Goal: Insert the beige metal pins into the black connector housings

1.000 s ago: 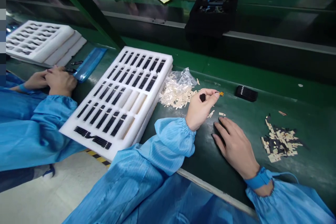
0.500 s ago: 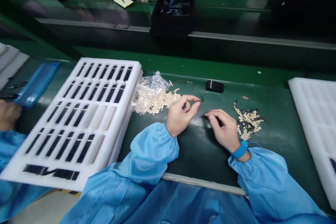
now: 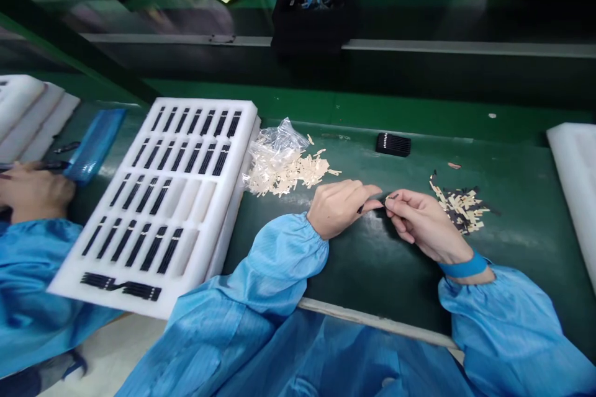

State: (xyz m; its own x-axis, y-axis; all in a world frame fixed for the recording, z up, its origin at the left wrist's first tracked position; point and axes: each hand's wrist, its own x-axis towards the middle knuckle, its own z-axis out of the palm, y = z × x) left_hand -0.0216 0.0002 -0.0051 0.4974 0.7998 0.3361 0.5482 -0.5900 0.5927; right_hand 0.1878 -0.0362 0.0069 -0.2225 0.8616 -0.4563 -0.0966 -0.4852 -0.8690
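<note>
Left hand (image 3: 342, 208) beside right hand (image 3: 426, 223), green table (image 3: 372, 279) below.
The right pinches a dark strip (image 3: 385, 201); the left curls just beside it (gripping or not, I cannot tell).

"What blocks your left hand (image 3: 339, 208)?"
"Leftward, small loose cream strips (image 3: 298, 172) and the slotted white foam tray (image 3: 69, 279)."
"Your passage?"
"Forward, over smooth green tabletop (image 3: 357, 155), left of the ribbed black stack (image 3: 393, 144)."
</note>
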